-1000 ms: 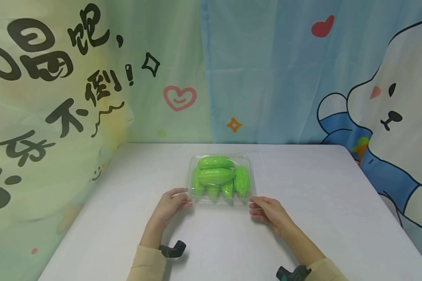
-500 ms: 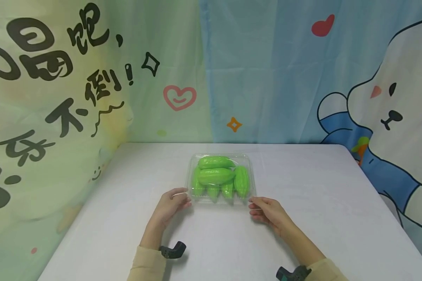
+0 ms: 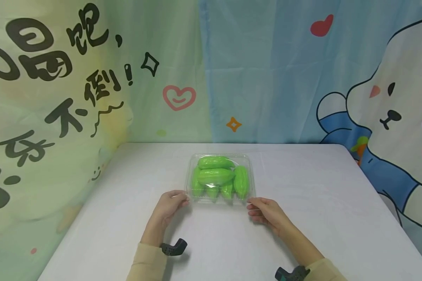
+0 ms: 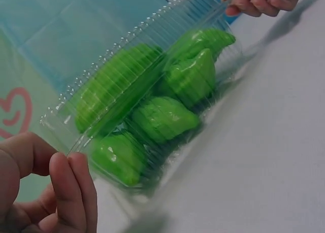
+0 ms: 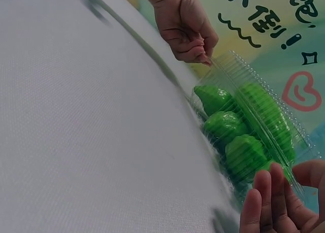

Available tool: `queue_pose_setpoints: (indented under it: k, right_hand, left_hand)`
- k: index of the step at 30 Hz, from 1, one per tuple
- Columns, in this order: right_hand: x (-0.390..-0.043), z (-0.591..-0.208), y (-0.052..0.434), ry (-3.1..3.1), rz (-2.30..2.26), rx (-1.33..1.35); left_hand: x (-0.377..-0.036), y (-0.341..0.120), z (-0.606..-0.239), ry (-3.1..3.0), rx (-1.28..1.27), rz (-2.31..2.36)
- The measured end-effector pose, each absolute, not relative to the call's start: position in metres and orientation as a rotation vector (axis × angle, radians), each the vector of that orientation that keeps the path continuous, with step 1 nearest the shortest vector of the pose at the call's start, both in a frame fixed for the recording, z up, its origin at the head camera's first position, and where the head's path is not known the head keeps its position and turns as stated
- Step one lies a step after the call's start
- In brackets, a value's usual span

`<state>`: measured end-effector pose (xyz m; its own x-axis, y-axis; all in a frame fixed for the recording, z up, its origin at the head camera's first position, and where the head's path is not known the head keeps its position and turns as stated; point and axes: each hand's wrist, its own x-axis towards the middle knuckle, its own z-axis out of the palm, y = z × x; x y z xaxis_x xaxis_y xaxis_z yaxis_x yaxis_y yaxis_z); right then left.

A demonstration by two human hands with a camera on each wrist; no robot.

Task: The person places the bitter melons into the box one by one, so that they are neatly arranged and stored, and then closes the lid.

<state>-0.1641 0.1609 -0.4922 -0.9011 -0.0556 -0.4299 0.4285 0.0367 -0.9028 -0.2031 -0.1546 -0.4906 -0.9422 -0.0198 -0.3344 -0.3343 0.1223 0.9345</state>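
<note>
On white cloth-covered table (image 3: pixel 302 203) before cartoon backdrop, clear plastic clamshell box of green ridged gourds (image 3: pixel 220 178) mid-table, long axis away from body, near corners pinched by left hand (image 3: pixel 169 207) and right hand (image 3: pixel 267 212), equally close; versus a second ago, near edge barely lifted.

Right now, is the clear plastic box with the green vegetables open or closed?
Closed. The lid lies flat over the clear plastic box, covering the green vegetables; left hand and right hand pinch its near corners.

Both hands (image 3: pixel 168 205) have tilted the clear box's (image 3: pixel 220 178) near edge slightly upward.
</note>
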Motion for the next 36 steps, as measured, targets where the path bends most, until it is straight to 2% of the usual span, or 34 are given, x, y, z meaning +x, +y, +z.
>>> queue_pose_setpoints:
  k: [19, 36]
  right_hand:
    - [-0.1649, -0.4903, 0.1627, 2.019, -1.904, 0.413]
    - [-0.1653, -0.4905, 0.1635, 2.021, -1.885, 0.394]
  left_hand:
    - [-0.2014, -0.1569, -0.4944, 2.052, -0.275, 1.971]
    - [-0.2057, -0.1547, -0.4978, 2.046, -0.363, 1.957]
